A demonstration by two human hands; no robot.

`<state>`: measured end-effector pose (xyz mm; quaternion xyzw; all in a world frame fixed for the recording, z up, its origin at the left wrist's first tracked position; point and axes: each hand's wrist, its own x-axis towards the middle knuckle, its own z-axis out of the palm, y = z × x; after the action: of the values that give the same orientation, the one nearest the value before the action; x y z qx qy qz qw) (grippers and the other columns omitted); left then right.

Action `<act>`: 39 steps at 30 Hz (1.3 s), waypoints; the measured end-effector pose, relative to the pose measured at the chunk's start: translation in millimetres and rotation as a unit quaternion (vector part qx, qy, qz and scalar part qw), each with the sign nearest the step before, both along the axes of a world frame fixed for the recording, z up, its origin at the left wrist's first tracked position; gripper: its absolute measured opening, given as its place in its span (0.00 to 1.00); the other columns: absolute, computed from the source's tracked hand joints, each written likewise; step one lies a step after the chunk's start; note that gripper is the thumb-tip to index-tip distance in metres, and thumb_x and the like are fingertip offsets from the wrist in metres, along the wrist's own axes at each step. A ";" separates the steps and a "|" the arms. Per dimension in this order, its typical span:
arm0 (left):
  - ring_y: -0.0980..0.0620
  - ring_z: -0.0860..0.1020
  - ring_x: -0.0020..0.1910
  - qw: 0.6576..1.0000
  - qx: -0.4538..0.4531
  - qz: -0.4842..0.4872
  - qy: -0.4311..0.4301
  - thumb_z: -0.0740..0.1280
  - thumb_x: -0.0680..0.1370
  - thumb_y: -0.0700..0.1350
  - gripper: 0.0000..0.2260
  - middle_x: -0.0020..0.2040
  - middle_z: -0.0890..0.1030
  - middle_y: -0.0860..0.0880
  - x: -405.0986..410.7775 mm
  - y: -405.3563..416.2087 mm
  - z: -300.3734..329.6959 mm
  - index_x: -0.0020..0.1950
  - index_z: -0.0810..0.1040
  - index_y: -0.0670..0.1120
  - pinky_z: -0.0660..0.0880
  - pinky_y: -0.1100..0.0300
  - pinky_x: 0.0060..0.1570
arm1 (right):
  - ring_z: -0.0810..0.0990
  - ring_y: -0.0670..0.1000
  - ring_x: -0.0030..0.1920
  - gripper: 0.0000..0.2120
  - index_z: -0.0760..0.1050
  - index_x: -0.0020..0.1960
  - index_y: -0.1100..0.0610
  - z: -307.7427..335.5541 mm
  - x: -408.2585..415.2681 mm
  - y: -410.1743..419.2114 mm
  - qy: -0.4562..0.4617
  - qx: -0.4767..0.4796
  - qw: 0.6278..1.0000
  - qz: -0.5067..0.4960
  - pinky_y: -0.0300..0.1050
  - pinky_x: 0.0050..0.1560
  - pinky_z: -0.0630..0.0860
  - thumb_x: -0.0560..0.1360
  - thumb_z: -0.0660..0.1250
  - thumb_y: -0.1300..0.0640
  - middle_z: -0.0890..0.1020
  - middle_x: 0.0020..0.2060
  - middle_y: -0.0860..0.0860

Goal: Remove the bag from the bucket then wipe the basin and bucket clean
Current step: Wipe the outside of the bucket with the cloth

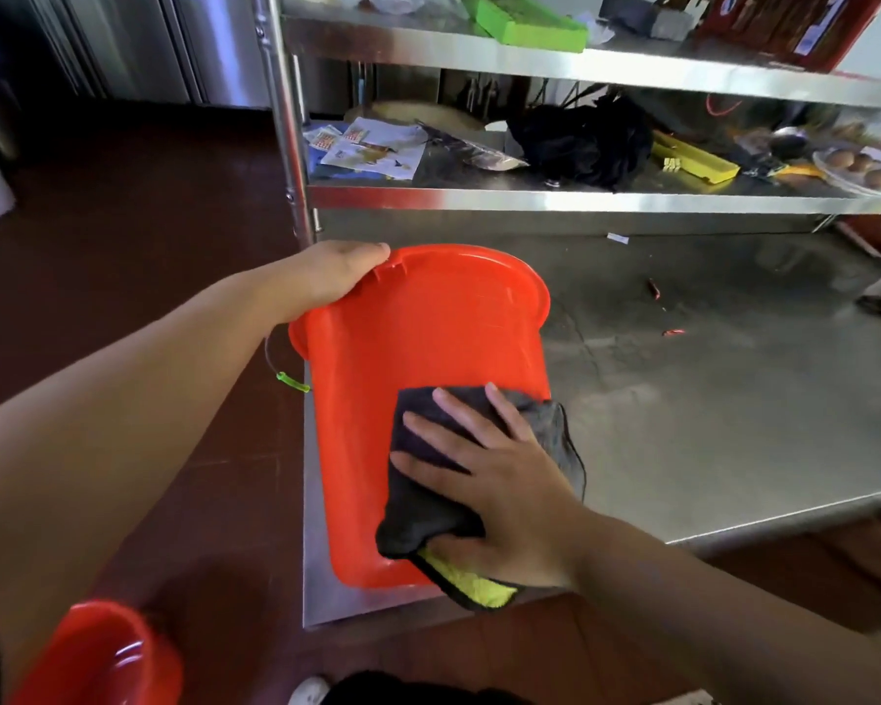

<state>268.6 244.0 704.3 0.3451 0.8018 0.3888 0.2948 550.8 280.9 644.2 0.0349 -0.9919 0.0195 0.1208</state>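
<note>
Orange bucket [418, 379], centre frame, tipped on steel table [733, 424]: left hand [337, 274] clasps its rim, right hand [499, 480] lies open, pressing dark cloth [428, 501] flat on the wall (best wiped in overlapping strokes, rim steadied); basin [98, 658] lower left.

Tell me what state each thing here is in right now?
Bucket: on its side on the table, no bag visible.
Cloth: pressed flat against the bucket's wall.
Left hand: gripping the bucket's rim.
Right hand: spread flat on the cloth.
Basin: bottom left, untouched.
</note>
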 end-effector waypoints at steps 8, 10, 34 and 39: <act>0.53 0.72 0.55 1.000 -0.009 -0.019 0.022 0.56 0.80 0.59 0.21 0.65 0.74 0.47 -7.3 -1.5 0.2 0.67 0.73 0.50 0.65 0.59 0.54 | 0.57 0.52 0.76 0.26 0.73 0.67 0.46 24.3 -44.2 15.2 -0.043 0.048 0.991 0.117 0.62 0.73 0.48 0.70 0.65 0.41 0.69 0.71 0.46; 0.52 0.75 0.53 1.000 -0.003 -0.020 0.023 0.57 0.80 0.58 0.17 0.61 0.76 0.47 -8.8 -0.3 -0.8 0.62 0.76 0.52 0.67 0.59 0.53 | 0.57 0.52 0.75 0.25 0.72 0.67 0.45 38.3 -69.4 30.1 -0.050 0.052 0.993 0.097 0.61 0.73 0.47 0.71 0.65 0.42 0.69 0.71 0.46; 0.55 0.73 0.55 0.981 0.020 -0.099 0.169 0.56 0.82 0.48 0.14 0.56 0.75 0.54 8.7 13.0 17.6 0.65 0.74 0.54 0.67 0.63 0.50 | 0.51 0.53 0.77 0.26 0.68 0.71 0.45 -3.6 17.3 7.0 0.008 -0.032 0.998 0.054 0.63 0.73 0.50 0.74 0.62 0.40 0.64 0.74 0.44; 0.51 0.75 0.49 0.995 0.021 -0.069 0.070 0.58 0.80 0.48 0.11 0.48 0.79 0.49 6.4 12.9 12.6 0.47 0.78 0.46 0.68 0.58 0.54 | 0.51 0.52 0.77 0.25 0.68 0.71 0.45 4.0 -3.2 10.8 -0.017 -0.005 0.996 0.088 0.60 0.73 0.49 0.76 0.56 0.39 0.64 0.73 0.44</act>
<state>275.0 256.8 716.9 0.4319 0.7863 0.3593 0.2571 547.6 291.7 648.2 0.1208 -0.9868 0.0352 0.1024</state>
